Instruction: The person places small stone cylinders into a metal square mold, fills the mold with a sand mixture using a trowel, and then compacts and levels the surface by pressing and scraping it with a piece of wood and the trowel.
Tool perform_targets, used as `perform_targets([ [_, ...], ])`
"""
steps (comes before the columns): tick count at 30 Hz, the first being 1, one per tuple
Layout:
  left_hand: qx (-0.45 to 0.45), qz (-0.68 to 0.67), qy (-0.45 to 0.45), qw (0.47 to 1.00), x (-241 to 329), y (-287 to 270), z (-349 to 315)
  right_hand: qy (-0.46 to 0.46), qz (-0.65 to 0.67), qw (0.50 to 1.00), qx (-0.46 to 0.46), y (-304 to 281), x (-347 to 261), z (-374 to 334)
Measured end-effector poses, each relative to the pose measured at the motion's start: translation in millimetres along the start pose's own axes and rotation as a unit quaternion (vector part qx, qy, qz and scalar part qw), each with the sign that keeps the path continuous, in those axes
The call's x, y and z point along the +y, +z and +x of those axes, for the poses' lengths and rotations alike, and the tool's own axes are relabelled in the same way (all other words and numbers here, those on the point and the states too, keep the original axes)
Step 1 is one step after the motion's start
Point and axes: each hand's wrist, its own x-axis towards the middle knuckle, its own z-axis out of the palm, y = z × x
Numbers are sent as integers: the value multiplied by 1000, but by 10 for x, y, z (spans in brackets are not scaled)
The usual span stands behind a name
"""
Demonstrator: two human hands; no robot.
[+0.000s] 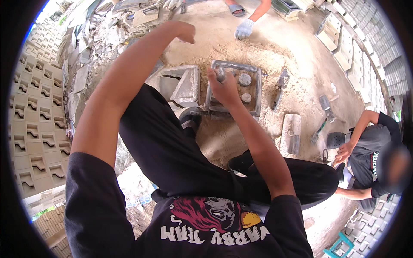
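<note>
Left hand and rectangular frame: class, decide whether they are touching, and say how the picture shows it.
Apart. The head view shows sandy ground plainly between the left hand and the rectangular frame.

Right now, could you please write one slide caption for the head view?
The right hand grips a grey object over a rectangular frame on sandy ground, the left hand apart.

Bold white capitals [215, 237] stand upside down across the wearer's black shirt [189, 250], smaller lettering [374, 164] on a co-worker's dark clothing [366, 164].
</note>
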Motion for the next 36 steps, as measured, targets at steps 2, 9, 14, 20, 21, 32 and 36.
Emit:
perform_targets([
  [2, -46, -26, -28, 998, -31, 37, -49, 25, -13, 1000, -7, 63, -24, 94],
  [9, -10, -172, 20, 985, 213, -80, -7, 65, -59, 996, -10, -17, 77, 38],
  [14, -13, -136, 17, 991, 180, -110, 15, 69, 22, 997, -26, -126, -83, -126],
  [20, -29, -95, 12, 995, 190, -104, 54, 112, -1, 988, -108, -336, -337, -65],
  [21, -22, -122, 13, 992, 198, -99, 52, 24, -1, 1000, 7, -243, -183, -145],
  [32, -24, -86, 17, 996, 390, -220, 55, 120, -104, 987, 33, -436, 43, 63],
  [36, -15, -116, 24, 993, 254, -122, 53, 125, -3, 992, 32, -509, -352, -30],
])
